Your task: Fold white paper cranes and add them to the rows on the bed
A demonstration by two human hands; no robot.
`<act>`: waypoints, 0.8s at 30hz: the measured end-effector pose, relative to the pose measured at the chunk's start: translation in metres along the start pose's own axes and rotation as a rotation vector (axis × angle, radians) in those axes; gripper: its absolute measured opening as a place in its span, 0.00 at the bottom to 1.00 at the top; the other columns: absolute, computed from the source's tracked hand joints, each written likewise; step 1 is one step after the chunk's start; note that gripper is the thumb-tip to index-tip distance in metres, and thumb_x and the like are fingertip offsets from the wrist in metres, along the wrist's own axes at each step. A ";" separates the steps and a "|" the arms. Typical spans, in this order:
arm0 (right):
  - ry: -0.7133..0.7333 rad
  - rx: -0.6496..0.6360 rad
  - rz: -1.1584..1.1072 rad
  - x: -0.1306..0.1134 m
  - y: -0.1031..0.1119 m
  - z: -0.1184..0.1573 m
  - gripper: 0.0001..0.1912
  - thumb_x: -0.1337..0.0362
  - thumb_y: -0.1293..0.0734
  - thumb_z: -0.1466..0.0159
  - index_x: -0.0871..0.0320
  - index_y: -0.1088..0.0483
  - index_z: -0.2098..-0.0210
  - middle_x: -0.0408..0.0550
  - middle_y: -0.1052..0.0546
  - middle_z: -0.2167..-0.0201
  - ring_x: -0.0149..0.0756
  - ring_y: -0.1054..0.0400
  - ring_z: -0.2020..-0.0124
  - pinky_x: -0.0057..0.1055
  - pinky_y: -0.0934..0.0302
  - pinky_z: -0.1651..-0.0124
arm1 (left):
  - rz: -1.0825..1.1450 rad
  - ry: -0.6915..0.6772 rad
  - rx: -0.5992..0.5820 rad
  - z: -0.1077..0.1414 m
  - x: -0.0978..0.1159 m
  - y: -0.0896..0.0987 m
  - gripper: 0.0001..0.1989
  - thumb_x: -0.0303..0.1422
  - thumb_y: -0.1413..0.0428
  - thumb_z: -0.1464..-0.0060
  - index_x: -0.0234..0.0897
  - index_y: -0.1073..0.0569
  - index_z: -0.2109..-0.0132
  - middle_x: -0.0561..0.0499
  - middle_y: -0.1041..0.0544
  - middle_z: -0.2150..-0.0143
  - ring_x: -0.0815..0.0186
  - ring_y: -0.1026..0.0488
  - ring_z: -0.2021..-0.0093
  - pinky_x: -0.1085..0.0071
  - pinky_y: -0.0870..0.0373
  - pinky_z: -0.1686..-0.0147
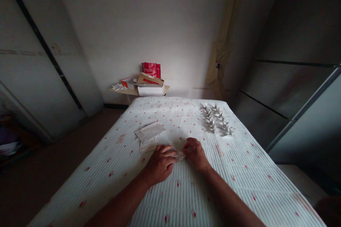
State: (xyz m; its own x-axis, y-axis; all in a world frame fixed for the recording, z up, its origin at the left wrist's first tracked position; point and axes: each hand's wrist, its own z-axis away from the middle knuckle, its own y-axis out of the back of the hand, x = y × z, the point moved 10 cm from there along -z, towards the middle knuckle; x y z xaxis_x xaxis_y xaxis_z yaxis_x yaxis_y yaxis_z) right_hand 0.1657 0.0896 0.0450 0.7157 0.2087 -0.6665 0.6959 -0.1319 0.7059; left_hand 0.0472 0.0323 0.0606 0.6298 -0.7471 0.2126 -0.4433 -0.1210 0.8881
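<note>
Between my hands, low over the bed, is a small piece of folded paper (180, 155), mostly hidden by my fingers. My left hand (160, 165) is closed on its left side, fingers curled and pressed together. From the right, my right hand (196, 155) pinches the paper with thumb and fingertips. Just beyond my left hand lie sheets of printed paper (150, 132), loosely stacked and overlapping. Farther off to the right, several folded paper cranes (211, 126) stand in rows on the bedcover.
The bed (183, 191) has a pale striped cover with small red marks. Past its far edge, a small table (128, 91) bears a white box (151, 90), a red bag (150, 69) and a pile of small white pieces (119, 87). Cabinets (287, 88) flank the right side.
</note>
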 end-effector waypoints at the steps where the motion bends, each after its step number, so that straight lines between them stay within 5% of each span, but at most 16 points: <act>1: -0.010 -0.016 0.039 -0.002 -0.005 0.001 0.04 0.70 0.34 0.46 0.58 0.27 0.71 0.50 0.31 0.52 0.38 0.38 0.51 0.31 0.45 0.50 | -0.002 0.006 0.002 0.000 0.000 0.000 0.13 0.26 0.50 0.49 0.43 0.25 0.60 0.53 0.24 0.54 0.60 0.37 0.46 0.58 0.43 0.47; 7: -0.005 -0.106 0.244 -0.008 -0.020 0.009 0.05 0.67 0.36 0.44 0.56 0.28 0.68 0.49 0.35 0.45 0.43 0.43 0.48 0.37 0.47 0.52 | -0.026 0.022 -0.014 0.004 -0.004 -0.003 0.14 0.26 0.50 0.50 0.44 0.25 0.59 0.54 0.25 0.53 0.59 0.38 0.46 0.57 0.43 0.47; 17: 0.049 -0.116 0.269 -0.003 -0.021 0.009 0.06 0.67 0.38 0.43 0.55 0.29 0.69 0.46 0.35 0.46 0.41 0.43 0.49 0.35 0.47 0.54 | -0.012 0.063 -0.050 0.028 -0.024 0.009 0.18 0.26 0.47 0.53 0.45 0.27 0.54 0.55 0.28 0.48 0.58 0.41 0.42 0.56 0.44 0.44; 21: 0.053 -0.102 0.266 -0.004 -0.021 0.009 0.06 0.66 0.38 0.43 0.55 0.29 0.69 0.46 0.34 0.47 0.42 0.43 0.49 0.35 0.48 0.54 | 0.034 0.137 0.080 0.035 -0.037 0.021 0.11 0.24 0.49 0.53 0.42 0.24 0.66 0.54 0.24 0.54 0.61 0.36 0.46 0.59 0.42 0.46; 24: 0.056 -0.093 0.270 -0.004 -0.020 0.008 0.06 0.67 0.38 0.43 0.55 0.29 0.69 0.47 0.33 0.47 0.42 0.42 0.50 0.35 0.47 0.55 | 0.114 0.314 0.265 0.030 -0.051 0.029 0.08 0.25 0.49 0.52 0.38 0.25 0.70 0.50 0.22 0.64 0.64 0.30 0.58 0.65 0.36 0.53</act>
State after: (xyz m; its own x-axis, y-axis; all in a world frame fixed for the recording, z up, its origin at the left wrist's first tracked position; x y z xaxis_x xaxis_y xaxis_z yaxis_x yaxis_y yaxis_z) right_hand 0.1496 0.0836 0.0312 0.8683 0.2314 -0.4387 0.4699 -0.1011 0.8769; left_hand -0.0169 0.0473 0.0636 0.7128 -0.5351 0.4533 -0.6440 -0.2436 0.7252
